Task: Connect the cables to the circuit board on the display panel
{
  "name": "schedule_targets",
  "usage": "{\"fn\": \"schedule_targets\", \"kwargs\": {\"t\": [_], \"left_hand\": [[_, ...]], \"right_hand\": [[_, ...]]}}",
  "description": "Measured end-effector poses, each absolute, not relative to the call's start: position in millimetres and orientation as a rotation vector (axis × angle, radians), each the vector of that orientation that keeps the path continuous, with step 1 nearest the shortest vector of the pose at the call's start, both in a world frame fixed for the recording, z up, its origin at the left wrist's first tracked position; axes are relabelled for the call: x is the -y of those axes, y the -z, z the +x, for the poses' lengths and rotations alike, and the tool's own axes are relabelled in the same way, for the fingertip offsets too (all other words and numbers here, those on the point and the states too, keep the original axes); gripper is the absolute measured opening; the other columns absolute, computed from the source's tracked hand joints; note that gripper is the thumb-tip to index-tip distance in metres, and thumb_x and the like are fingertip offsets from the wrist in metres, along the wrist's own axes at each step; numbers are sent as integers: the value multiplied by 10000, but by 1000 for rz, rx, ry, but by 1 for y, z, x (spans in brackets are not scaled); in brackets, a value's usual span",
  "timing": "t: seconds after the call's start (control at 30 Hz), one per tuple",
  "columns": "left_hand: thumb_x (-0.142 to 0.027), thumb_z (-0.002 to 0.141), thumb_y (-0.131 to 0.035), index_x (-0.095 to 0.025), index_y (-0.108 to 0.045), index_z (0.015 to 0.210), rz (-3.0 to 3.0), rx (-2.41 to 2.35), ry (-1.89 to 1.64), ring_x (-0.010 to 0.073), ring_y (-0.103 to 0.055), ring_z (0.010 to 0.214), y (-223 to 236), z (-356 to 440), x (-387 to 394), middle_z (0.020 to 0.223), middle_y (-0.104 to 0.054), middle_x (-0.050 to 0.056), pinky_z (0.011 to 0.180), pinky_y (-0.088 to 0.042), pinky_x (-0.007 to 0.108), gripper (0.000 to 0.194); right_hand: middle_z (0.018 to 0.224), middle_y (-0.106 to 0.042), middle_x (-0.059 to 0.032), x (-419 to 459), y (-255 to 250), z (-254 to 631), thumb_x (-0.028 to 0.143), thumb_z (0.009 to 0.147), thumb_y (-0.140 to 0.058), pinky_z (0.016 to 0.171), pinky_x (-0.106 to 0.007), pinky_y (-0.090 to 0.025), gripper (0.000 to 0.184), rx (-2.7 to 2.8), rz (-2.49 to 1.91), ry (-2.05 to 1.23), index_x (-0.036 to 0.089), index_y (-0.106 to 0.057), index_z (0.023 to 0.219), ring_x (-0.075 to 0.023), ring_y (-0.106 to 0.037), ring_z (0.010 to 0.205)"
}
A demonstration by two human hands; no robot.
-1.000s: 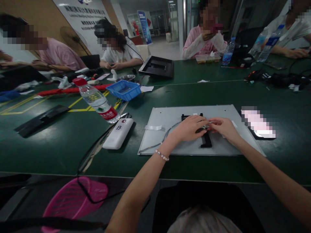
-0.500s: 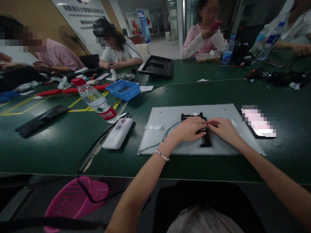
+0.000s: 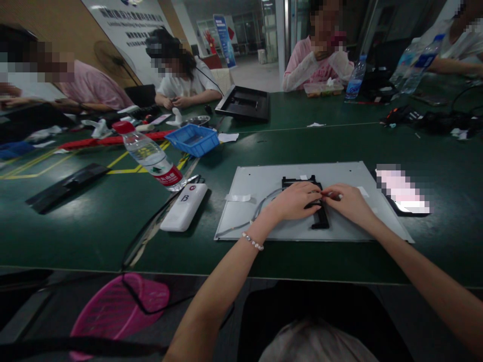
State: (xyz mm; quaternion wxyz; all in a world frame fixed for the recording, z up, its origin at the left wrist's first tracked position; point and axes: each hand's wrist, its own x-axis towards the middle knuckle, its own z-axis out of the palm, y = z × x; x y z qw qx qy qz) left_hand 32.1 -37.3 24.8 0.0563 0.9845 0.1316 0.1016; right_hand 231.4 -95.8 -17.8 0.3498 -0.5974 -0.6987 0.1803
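A flat light-grey panel (image 3: 260, 183) lies on the green table before me, with a black plastic bracket (image 3: 320, 219) on its middle. My left hand (image 3: 298, 199) lies over the bracket, fingers bent round its upper part, covering much of it. Close beside its fingertips, my right hand (image 3: 345, 200) is pinched together at the bracket's right edge. Whatever sits between the right thumb and forefinger is too small to make out. Grey cables (image 3: 262, 203) run from under my left hand across the panel to its lower left. A strip of clear tape (image 3: 238, 198) sticks near the left edge.
Right of the panel lies a lit phone (image 3: 403, 191). To the left are a white power bank (image 3: 184, 207), a tilted water bottle (image 3: 153, 160), a blue tray (image 3: 194, 142) and a black bar-shaped part (image 3: 67, 188). A black frame (image 3: 244, 103) and several people are across the table.
My right hand's fingers have shifted slightly at the bracket's edge. My left hand and the panel stay where they were.
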Motion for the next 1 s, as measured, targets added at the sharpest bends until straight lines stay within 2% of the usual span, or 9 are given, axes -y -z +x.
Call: {"fn": "schedule_targets", "kwargs": {"t": [0.3,0.43,0.6,0.83,1.0], "left_hand": [[-287,909,-471,-141,-576,1153,2977,-404,-329,192,-489,1150,-22,34,38,1211,-563,100,1034,-341,345,303],[-300,908,-478,-171,-557,1181,2936,-450,-404,188,-508,1128,-33,29,33,1196,-575,81,990,-386,336,313],[-330,940,-389,-162,-534,1199,2845,-834,-576,202,-529,1105,-61,-2,14,1199,-572,90,958,-408,358,340],[-368,907,-425,-149,-458,1285,2848,-1250,-232,233,-481,1157,-48,-65,10,1272,-509,108,989,-367,362,438],[-443,862,-483,-187,-514,1202,2763,-1369,-123,242,-516,1058,-32,-84,19,1194,-530,109,907,-409,357,426]], "right_hand": [[917,-671,-58,98,13,230,287,797,-575,694,-333,-491,180,1827,-1563,-454,194,-681,909,-181,-627,697],[904,-674,-49,97,13,232,303,810,-570,693,-330,-481,182,1803,-1549,-435,200,-677,914,-180,-619,700],[958,-663,-56,100,6,230,261,859,-492,709,-329,-477,202,1816,-1492,-338,206,-666,946,-189,-609,779],[996,-648,-64,106,0,221,241,888,-452,717,-333,-486,221,1883,-1432,-284,206,-648,985,-205,-602,877],[996,-648,-61,105,2,223,240,892,-443,796,-367,-476,223,1912,-1425,-262,210,-643,985,-208,-598,907]]}}
